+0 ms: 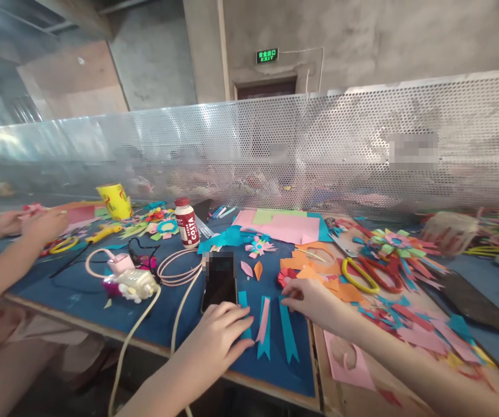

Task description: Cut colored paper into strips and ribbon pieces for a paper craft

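Three blue paper strips lie side by side at the table's front edge. My left hand (226, 333) is open and flat, its fingers resting over the left strip (244, 301) and partly hiding it. A narrow pink strip (264, 318) lies on top of the middle blue strip (267, 344), which has a notched lower end. My right hand (308, 295) pinches near the top of the right blue strip (290, 336), also notched. A dark phone (220, 284) lies just beyond my left hand. Beyond my right hand is a red paper flower (286, 277).
Yellow-handled scissors (359, 275), paper flowers (391, 243) and scraps crowd the right side. A Costa bottle (187, 223), coiled cable (180, 267) and power adapter (132, 284) stand left. Another person's hands (43, 226) work at far left. A perforated metal screen (215, 156) runs behind.
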`<state>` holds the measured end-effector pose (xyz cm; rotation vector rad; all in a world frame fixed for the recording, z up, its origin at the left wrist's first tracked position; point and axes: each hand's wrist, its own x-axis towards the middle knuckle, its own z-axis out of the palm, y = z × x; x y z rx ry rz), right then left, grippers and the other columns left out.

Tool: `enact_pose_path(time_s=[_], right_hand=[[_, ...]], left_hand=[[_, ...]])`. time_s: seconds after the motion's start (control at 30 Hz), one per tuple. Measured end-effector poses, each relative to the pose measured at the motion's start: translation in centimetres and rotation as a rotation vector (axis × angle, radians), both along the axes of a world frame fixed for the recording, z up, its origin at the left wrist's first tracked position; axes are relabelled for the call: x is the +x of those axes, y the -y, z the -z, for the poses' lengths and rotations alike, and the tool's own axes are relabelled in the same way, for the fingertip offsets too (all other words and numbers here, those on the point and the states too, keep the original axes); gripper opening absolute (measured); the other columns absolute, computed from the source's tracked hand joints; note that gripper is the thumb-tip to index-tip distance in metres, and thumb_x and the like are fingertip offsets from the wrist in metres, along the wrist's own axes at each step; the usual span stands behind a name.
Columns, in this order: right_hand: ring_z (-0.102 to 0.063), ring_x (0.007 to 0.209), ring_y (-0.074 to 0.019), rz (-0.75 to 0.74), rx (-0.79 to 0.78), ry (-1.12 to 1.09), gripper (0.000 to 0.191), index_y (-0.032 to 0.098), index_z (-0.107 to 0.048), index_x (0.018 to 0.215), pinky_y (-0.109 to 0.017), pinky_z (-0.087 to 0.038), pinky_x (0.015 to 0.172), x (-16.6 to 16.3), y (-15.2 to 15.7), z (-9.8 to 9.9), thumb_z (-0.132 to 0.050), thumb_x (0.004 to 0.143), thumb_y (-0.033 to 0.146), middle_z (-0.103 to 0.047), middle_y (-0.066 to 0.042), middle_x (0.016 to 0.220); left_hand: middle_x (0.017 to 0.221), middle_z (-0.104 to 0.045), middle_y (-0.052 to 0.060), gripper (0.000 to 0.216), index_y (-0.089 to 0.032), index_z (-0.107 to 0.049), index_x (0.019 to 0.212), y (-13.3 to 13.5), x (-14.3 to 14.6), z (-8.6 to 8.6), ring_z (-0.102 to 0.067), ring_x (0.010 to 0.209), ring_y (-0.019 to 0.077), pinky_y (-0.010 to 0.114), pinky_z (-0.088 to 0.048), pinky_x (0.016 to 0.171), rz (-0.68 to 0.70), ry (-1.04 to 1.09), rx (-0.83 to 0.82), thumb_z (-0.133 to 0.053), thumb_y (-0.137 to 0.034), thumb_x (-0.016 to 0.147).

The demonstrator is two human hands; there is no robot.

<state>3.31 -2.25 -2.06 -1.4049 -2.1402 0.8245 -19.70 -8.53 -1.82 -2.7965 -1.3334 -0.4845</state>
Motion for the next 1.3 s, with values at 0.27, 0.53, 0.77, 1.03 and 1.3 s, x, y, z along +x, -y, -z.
enact_pose_path(time_s=[0.27, 0.53, 0.77, 1.03, 1.3], right_hand=[[-0.058, 0.092, -0.0215, -0.195, 0.55, 0.384, 0.025, 0.024, -0.061, 0.105, -0.033, -0.049, 0.075, 0.3, 4.4, -0.1, -0.051, 0.082, 0.024, -0.065, -0.007, 0.101], [-0.056, 0.099, -0.0244, -0.192, 0.682, 0.348, 0.026, 0.024, -0.063, 0.106, -0.043, -0.046, 0.085, 1.0, 4.7, 1.7, -0.052, 0.082, 0.026, -0.065, -0.004, 0.107], [-0.057, 0.101, -0.0256, -0.221, 0.747, 0.392, 0.032, 0.024, -0.059, 0.113, -0.047, -0.047, 0.086, 0.8, 5.0, 1.6, -0.05, 0.083, 0.028, -0.063, -0.003, 0.112], [-0.051, 0.111, -0.0279, -0.302, 0.642, 0.378, 0.034, 0.03, -0.055, 0.118, -0.054, -0.04, 0.092, -0.1, 5.7, -0.7, -0.042, 0.086, 0.028, -0.057, 0.003, 0.122], [-0.042, 0.12, -0.0234, -0.393, 0.461, 0.335, 0.032, 0.027, -0.057, 0.113, -0.047, -0.03, 0.101, -0.7, 4.1, -1.3, -0.039, 0.088, 0.023, -0.055, 0.001, 0.125]], left_hand=[[0.118, -0.06, 0.003, 0.031, -0.027, -0.058, 0.114, 0.2, -0.6, 0.2, -0.051, 0.11, 0.0209, 0.038, -0.045, 0.092, 0.014, 0.068, -0.043, -0.052, -0.029, 0.084], [0.123, -0.055, 0.004, 0.028, -0.026, -0.06, 0.11, 0.2, -0.6, 0.6, -0.05, 0.11, 0.0211, 0.04, -0.043, 0.093, 0.012, 0.077, -0.017, -0.049, -0.025, 0.085], [0.126, -0.053, 0.003, 0.035, -0.028, -0.05, 0.123, 0.3, -0.5, 0.1, -0.046, 0.116, 0.0202, 0.037, -0.042, 0.094, 0.006, 0.045, -0.046, -0.044, -0.028, 0.088], [0.132, -0.048, 0.005, 0.044, -0.03, -0.04, 0.131, 0.8, -0.6, -0.6, -0.033, 0.128, 0.0258, 0.046, -0.032, 0.1, 0.15, 0.003, -0.118, -0.046, -0.032, 0.087], [0.127, -0.053, 0.004, 0.036, -0.031, -0.049, 0.123, 0.9, -0.6, -0.6, -0.039, 0.124, 0.0236, 0.044, -0.031, 0.1, 0.21, -0.055, -0.12, -0.043, -0.034, 0.088]])
